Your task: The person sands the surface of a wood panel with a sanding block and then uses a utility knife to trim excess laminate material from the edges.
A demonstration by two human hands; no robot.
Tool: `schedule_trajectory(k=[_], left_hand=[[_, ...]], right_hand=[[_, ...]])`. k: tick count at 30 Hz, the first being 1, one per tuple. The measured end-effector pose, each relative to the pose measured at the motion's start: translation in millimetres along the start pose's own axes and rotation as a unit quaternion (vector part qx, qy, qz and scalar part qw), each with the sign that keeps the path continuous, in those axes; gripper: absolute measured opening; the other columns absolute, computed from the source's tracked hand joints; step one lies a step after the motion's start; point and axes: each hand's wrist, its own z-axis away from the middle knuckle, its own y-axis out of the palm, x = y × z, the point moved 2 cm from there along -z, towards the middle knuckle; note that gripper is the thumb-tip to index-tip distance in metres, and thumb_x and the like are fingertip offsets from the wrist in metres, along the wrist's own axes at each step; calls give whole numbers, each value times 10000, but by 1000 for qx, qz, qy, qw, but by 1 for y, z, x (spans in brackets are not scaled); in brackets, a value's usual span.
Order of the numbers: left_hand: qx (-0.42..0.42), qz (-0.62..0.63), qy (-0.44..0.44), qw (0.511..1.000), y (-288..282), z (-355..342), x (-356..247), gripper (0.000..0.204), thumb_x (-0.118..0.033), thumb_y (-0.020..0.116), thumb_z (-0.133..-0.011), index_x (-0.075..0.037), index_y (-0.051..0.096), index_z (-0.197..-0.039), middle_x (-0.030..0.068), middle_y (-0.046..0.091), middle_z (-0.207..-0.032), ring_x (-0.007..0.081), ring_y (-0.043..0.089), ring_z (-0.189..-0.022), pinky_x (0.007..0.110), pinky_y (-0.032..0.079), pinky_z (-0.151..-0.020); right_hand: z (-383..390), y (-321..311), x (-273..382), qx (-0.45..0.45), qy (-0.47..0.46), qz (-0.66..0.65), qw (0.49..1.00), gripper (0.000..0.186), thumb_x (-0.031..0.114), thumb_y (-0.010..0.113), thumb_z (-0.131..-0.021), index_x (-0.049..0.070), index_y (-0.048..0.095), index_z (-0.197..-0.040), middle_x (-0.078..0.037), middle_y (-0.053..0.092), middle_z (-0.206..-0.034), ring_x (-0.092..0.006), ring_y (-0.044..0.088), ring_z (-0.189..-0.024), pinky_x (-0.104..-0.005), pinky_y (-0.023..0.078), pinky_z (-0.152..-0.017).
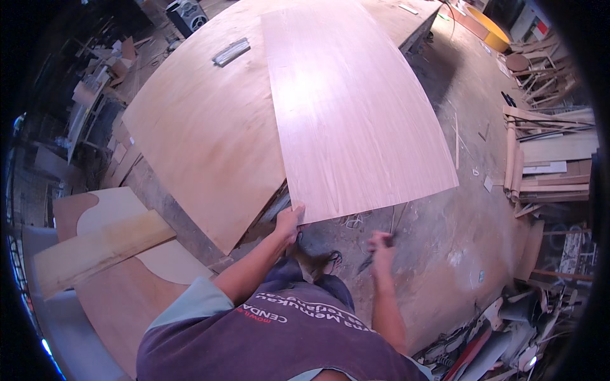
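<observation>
My left hand (287, 221) is closed on the near left corner of a large pale wood-grained sheet (349, 114), which overlaps a broader plywood panel (197, 146). My right hand (381, 251) is lower and to the right, off the sheet's near edge, closed on a slim dark tool (366, 261) whose exact kind I cannot make out. A small grey block-like object (231, 51) rests on the plywood toward the back left. My feet show on the concrete floor between my hands.
Curved board pieces (127, 298) and a plank (101, 254) lie at left. Stacked timber (553, 165) lines the right, with scrap heaped below it. A cluttered bench (89, 108) stands back left; a black boxy machine (187, 16) and yellow curved piece (492, 35) are behind.
</observation>
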Motion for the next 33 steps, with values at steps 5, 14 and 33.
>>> schedule_trajectory(k=[5,14,33], left_hand=[[15,-18,35,999,17,15,-13,304,-299,690,-1038,-34,695,-1186,69,747,-1067,191,724,-902,395,629,-757],[-30,-90,23,995,-92,74,2,325,-322,711,-1017,-30,741,-1156,69,749,-1018,199,722,-866,406,620,-715],[-161,-264,59,949,-453,105,-60,387,-356,754,-963,7,771,-829,19,677,-728,114,586,-662,316,477,-622]], right_hand=[[-107,-143,58,-174,-61,-134,974,321,292,753,-996,112,559,-1177,-35,666,-932,-128,584,-780,-310,474,-654],[-129,-146,91,-171,-39,-265,948,425,265,752,-999,4,627,-1310,-132,704,-1230,-230,702,-1031,-354,564,-781],[205,45,-101,-213,103,-275,932,250,90,565,-1044,-31,636,-1251,-130,694,-1170,-260,688,-1019,-397,570,-918]])
